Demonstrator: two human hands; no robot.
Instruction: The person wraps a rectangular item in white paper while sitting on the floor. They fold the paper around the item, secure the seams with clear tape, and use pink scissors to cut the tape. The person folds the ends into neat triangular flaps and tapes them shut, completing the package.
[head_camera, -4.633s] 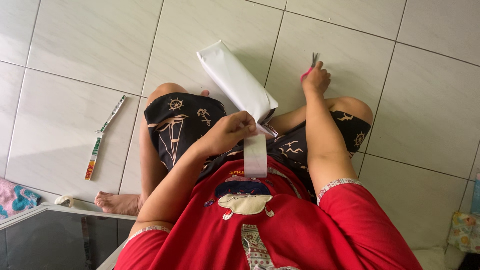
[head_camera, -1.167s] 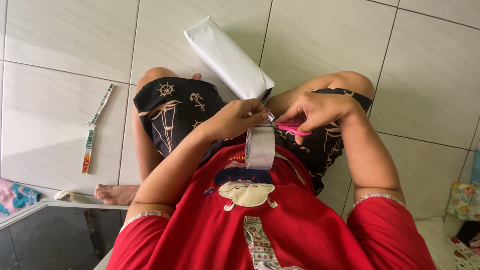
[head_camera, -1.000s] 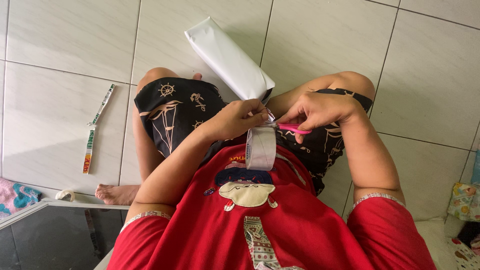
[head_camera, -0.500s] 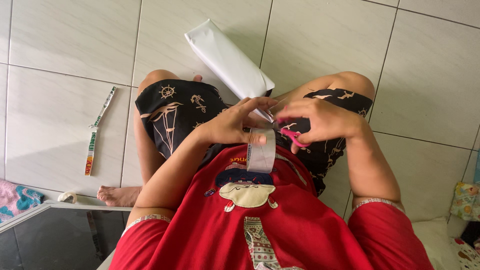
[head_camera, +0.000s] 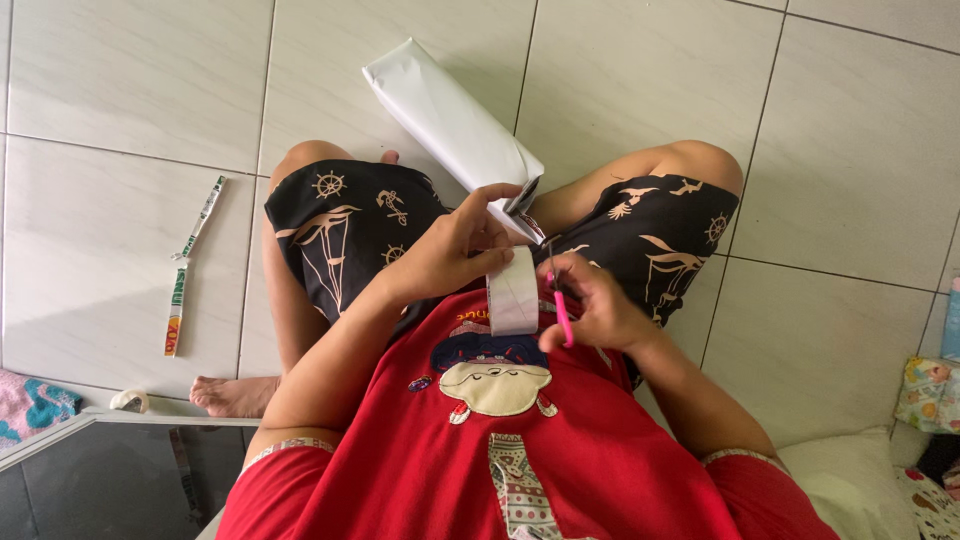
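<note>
So the long parcel wrapped in plain white paper (head_camera: 452, 116) is lying across the lap, far end resting on the pale tiled floor (head_camera: 130, 90). The left hand (head_camera: 455, 250) is pinching a wide roll of clear tape (head_camera: 513, 290) right at the parcel's near end. The right hand (head_camera: 592, 305) is gripping small pink-handled scissors (head_camera: 560, 300) just beside the roll.

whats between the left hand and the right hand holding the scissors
In the head view, the tape roll sits between the left hand and the right hand gripping pink scissors.
</note>
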